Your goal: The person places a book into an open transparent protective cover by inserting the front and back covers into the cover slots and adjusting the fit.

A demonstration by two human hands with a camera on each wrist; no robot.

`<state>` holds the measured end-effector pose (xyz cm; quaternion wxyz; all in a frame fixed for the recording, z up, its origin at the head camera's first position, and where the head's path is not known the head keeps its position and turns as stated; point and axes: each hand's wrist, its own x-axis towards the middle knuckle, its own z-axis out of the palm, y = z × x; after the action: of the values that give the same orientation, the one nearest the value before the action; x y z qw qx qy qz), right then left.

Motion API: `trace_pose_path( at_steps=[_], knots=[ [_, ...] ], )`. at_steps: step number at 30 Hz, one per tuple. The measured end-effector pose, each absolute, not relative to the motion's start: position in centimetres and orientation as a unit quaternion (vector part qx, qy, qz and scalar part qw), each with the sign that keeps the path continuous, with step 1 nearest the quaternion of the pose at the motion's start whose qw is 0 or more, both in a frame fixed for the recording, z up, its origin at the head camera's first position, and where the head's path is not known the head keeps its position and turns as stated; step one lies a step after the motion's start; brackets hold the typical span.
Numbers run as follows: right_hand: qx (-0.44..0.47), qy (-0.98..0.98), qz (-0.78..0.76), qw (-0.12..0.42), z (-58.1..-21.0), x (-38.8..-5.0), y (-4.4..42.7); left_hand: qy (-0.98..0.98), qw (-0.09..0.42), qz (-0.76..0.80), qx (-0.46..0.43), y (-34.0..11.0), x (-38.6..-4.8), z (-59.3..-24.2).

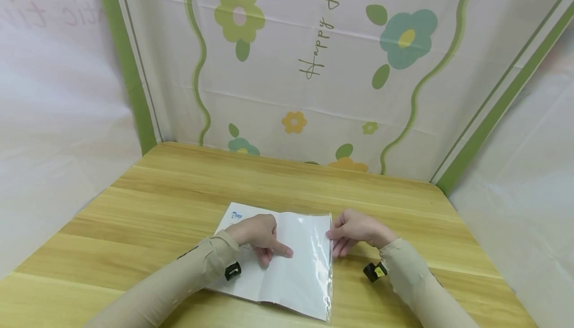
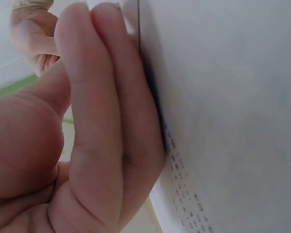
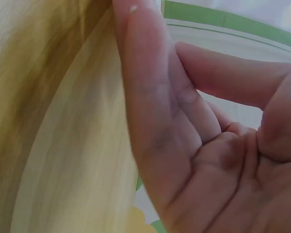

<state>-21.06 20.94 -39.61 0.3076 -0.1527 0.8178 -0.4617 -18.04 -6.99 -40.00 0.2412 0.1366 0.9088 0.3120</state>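
Note:
A booklet (image 1: 282,280) lies spread on the table, with a blue mark and print on its left page. Its right side is white and glossy, covered by a clear plastic book cover (image 1: 330,288) that sticks out past the right edge. My left hand (image 1: 257,232) rests over the middle of the booklet, thumb stretched onto the right side. In the left wrist view, fingers (image 2: 94,116) lie against the printed page. At the upper right edge, my right hand (image 1: 358,229) pinches the clear cover between thumb and fingers. The right wrist view shows that palm (image 3: 223,170), but the pinched edge is hidden.
The wood-grain table (image 1: 179,188) extends around the booklet on all sides. Behind it hangs a white curtain (image 1: 278,83) with printed flowers, and pale sheets close off both sides. Black wrist cameras (image 1: 374,271) sit by the sleeves.

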Motion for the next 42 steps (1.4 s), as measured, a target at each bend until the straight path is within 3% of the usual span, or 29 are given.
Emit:
trace_pose_path(
  at_steps=[24,35,42],
  knots=[
    [-0.146,0.844,-0.45,0.252,-39.5,-21.1,20.7,0.899,0.251,0.328,0.147,-6.7,-17.2,-39.0],
    [-0.14,0.849,-0.453,0.231,-39.1,-21.2,20.7,0.918,0.225,0.282,0.166,-6.1,-16.9,-38.0],
    [-0.144,0.849,-0.457,0.224,-39.1,-21.2,20.6,0.924,0.173,0.283,0.189,-5.4,-17.0,-37.6]
  ],
)
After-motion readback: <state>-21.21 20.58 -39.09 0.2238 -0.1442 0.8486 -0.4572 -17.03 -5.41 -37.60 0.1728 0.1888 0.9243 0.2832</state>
